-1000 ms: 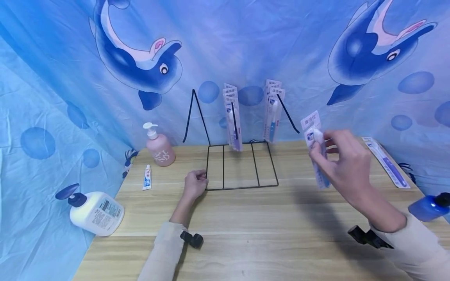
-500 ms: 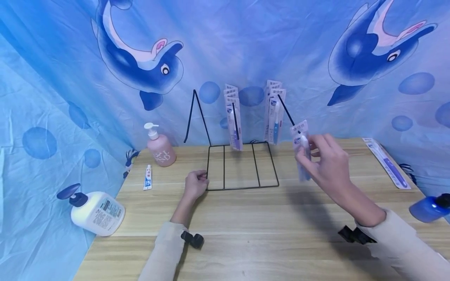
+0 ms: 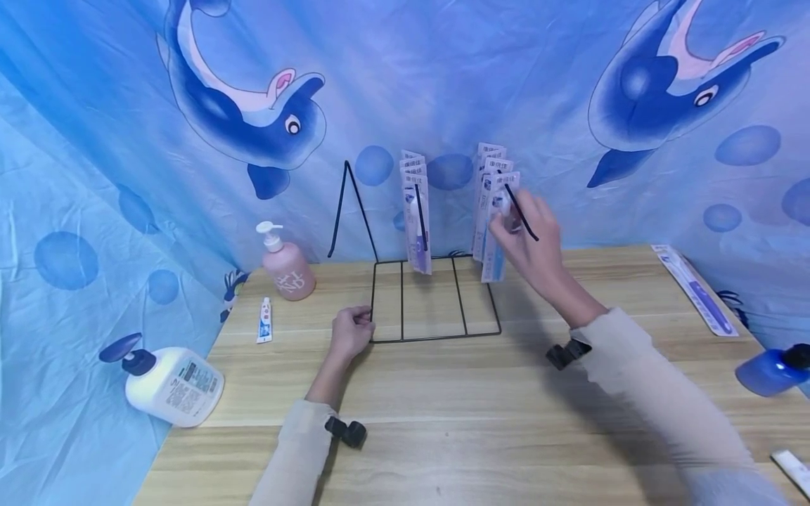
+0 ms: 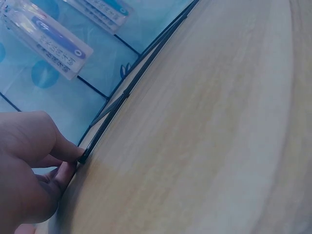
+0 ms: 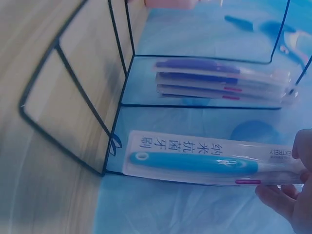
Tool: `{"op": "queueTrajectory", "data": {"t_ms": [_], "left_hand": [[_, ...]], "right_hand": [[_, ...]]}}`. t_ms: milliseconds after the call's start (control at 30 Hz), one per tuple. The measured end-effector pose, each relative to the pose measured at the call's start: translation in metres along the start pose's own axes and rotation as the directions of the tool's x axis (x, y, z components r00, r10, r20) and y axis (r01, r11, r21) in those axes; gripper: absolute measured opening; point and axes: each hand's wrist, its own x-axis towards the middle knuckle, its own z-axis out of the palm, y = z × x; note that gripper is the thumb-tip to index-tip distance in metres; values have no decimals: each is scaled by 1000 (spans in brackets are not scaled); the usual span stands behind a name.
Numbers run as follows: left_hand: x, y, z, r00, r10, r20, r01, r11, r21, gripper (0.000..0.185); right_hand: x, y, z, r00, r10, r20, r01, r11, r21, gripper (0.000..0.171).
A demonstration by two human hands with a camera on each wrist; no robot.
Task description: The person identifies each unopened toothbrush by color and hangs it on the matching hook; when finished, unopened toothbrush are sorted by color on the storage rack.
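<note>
My right hand (image 3: 531, 235) pinches a packaged blue toothbrush (image 5: 195, 163) by its upper part. The pack's top card overlaps the right hook (image 3: 522, 214) of a black wire rack (image 3: 436, 339), in front of other packs (image 3: 484, 158) hanging there. On the middle hook hang several packaged purple toothbrushes (image 3: 415, 225), one behind another. The rack's left hook (image 3: 338, 211) holds nothing. At the rack's front left corner my left hand (image 3: 351, 332) pinches the base wire, thumb and fingers meeting at the black rod (image 4: 97, 139) in the left wrist view.
A pink pump bottle (image 3: 289, 270), a small toothpaste tube (image 3: 265, 320) and a white pump bottle (image 3: 176, 386) lie or stand at left. On the right are a packaged purple toothbrush (image 3: 696, 292), a blue bottle (image 3: 768, 372) and a white item (image 3: 794, 471). A dolphin-printed curtain (image 3: 455, 70) hangs behind.
My right hand has carried the packaged toothbrush leftward and back, from right of the rack to the right hook, its card now up along the hook. My left hand stays on the rack.
</note>
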Motion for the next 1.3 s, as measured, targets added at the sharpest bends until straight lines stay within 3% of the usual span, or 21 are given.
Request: {"op": "queueTrajectory", "data": {"t_ms": [200,500,633,700,833,900,1033,1133,1300], "left_hand": [[-1,-1,0,1000,-15,6,15,1000,-1,34],[-3,0,-1,1000,-25,-2,25,1000,3,34],[-2,0,-4,1000,-25,-3,25,1000,2,35],[-2,-1,-5,1000,-18,-8,18,1000,3,35],[-2,-3,-8,1000,-22,-14,22,1000,-2,36],[-3,-4,-10,1000,-27,-15,27,1000,-3,37],[-3,-4,-11,1000,-21,-20,21,1000,-7,36],[-3,-4,-11,1000,-11,-24,11,1000,-15,36],[-2,-4,-9,1000,-8,-23,7,1000,-24,35]], "right_hand": [[15,10,17,998,56,28,-56,998,-11,11],[20,17,25,998,61,34,-60,998,-27,18],[16,25,12,984,123,128,-112,990,-90,33],[14,35,-2,954,218,208,-189,971,-148,42],[10,73,-35,863,400,307,-332,909,-252,57],[6,99,-54,819,481,313,-382,864,-329,62],[-8,160,-94,709,638,303,-427,729,-536,74],[-26,204,-123,637,711,298,-434,651,-623,71],[-61,254,-160,547,775,317,-452,591,-668,55]]}}
